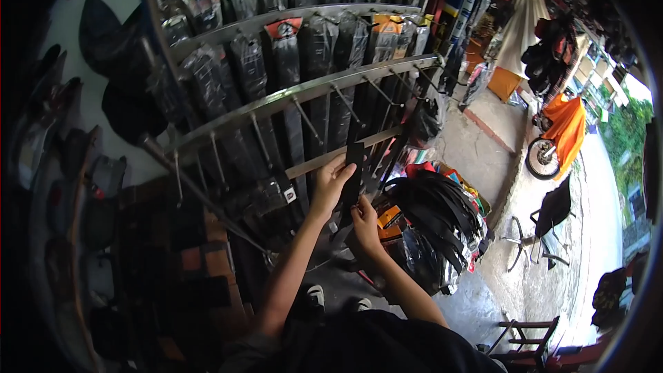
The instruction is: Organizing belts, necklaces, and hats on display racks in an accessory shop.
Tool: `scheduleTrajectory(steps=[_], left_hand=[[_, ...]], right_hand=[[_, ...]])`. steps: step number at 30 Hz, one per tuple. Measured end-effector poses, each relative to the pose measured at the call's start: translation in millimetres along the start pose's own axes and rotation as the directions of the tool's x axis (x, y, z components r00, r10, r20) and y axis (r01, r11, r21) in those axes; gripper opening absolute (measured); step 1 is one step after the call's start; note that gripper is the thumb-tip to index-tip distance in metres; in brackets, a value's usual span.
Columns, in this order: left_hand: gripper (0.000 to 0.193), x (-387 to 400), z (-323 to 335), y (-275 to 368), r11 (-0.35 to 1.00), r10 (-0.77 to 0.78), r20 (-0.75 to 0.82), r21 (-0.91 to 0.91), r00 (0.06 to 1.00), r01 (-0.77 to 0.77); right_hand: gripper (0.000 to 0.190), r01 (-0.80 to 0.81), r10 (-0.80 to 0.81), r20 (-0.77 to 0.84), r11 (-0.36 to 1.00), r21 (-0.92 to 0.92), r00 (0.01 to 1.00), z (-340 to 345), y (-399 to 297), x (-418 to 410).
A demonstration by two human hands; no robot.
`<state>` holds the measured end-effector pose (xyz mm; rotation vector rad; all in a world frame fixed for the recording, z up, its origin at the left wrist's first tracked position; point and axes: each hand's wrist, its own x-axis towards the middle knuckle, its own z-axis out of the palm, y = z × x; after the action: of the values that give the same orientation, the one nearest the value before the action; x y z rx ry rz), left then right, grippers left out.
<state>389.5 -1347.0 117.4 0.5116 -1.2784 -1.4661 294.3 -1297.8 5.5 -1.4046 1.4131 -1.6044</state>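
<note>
A black strap, probably a belt (353, 176), hangs between my two hands in front of the metal display rack. My left hand (331, 181) grips its upper part, with the thumb on the strap's face. Lower down, my right hand (365, 217) pinches the strap's right side; its lower end is lost in shadow. Behind and above, packaged black belts (286, 57) hang in rows on the rack. A rack bar with hooks (311, 87) crosses above my hands. Right of my right hand lies a heap of black straps (440, 207) on plastic packages.
Dark caps or bags hang at the far left beside a curved shelf edge (77, 248). To the right are a concrete step (492, 119), an office chair (551, 212) and a motorbike under an orange cover (567, 124). A dark chair frame (533, 334) stands at the lower right.
</note>
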Motion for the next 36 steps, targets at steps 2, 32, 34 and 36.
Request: scheduleTrajectory(steps=[2,32,34,36], left_hand=[[0.03,-11.0,3.0,3.3,0.999,0.04,-0.035,0.027,0.999,-0.039],[0.053,-15.5,-88.7,-73.5,0.931,0.106,-0.32,0.364,0.942,0.018],[0.049,-19.2,-113.1,-96.2,0.919,0.156,-0.356,0.394,0.921,-0.003],[0.043,-27.9,-137.3,-116.6,0.907,0.155,-0.412,0.42,0.898,0.036]], right_hand=[[0.013,-0.019,0.019,0.017,0.999,-0.036,1.0,1.4,15.5,-12.8],[0.017,-0.161,0.281,0.323,0.922,-0.352,0.904,23.5,84.7,-44.2],[0.015,-0.149,0.269,0.337,0.928,-0.341,0.903,33.9,83.6,-47.0],[0.015,-0.118,0.246,0.357,0.932,-0.343,0.901,44.1,83.6,-46.2]])
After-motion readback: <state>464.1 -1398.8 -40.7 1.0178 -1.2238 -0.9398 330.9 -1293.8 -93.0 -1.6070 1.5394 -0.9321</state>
